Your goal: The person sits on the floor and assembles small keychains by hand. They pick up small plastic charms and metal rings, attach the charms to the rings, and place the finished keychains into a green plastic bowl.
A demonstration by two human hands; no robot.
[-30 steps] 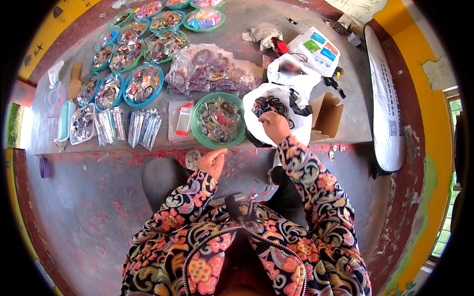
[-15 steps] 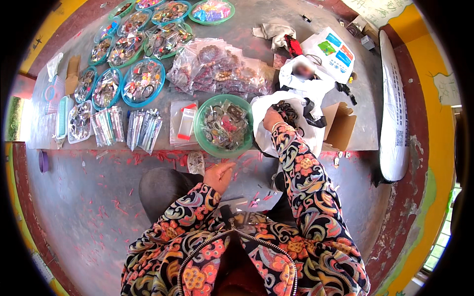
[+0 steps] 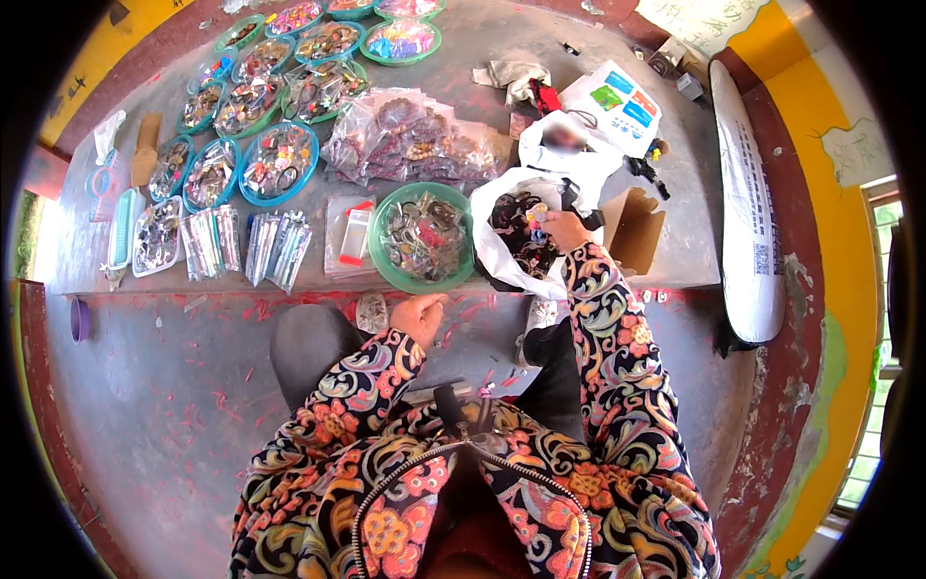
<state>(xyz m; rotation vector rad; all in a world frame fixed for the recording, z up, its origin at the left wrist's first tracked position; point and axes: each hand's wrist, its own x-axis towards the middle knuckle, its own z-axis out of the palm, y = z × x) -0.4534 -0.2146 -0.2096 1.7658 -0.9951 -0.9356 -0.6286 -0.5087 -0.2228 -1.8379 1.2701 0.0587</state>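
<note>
- Two levels of bare concrete here: a raised grey ledge (image 3: 453, 58) and red-stained floor (image 3: 154, 405), yellow wall on the right.
- About a dozen round trays of trinkets, the green one (image 3: 422, 238) nearest.
- Right hand (image 3: 562, 230) pinches small colourful bits over the white plastic bag (image 3: 516, 241) on the ledge.
- Left hand (image 3: 421, 315) hangs loosely curled, empty, below the ledge edge.

You sit at what looks like a street-side stall for small trinkets. Along the back edge and left corner of the low concrete ledge (image 3: 675, 261) stand round trays (image 3: 280, 159) of assorted pieces, with clear packets (image 3: 405, 140) heaped at its middle and worn painted floor (image 3: 145, 405) below.
</note>
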